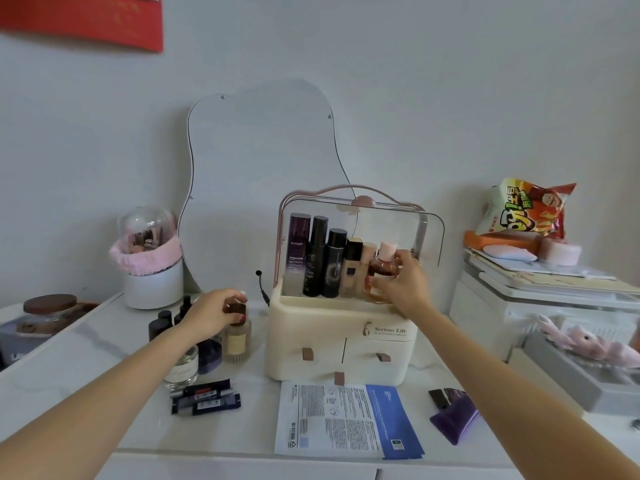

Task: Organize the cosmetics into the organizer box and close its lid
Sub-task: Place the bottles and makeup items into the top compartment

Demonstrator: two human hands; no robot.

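A cream organizer box (pixel 311 341) stands mid-table with its clear lid (pixel 431 233) raised. Several bottles stand in a row in its top compartment, the tallest a purple one (pixel 298 252). My right hand (pixel 403 282) grips an amber perfume bottle with a pink cap (pixel 384 261) at the right end of that row. My left hand (pixel 216 313) grips the brown cap of a beige bottle (pixel 238 339) standing left of the box. More dark bottles (pixel 162 325) and a clear bottle (pixel 183 370) stand around it. Black tubes (pixel 206 398), a blue-and-white mask packet (pixel 346 419) and a purple tube (pixel 453 415) lie in front.
A curvy mirror (pixel 256 181) leans on the wall behind the box. A white brush holder with a pink band (pixel 152 271) stands at the back left, a brown-lidded jar (pixel 50 315) further left. On the right are a snack bag (pixel 526 211), stacked items and a pink plush (pixel 588 341).
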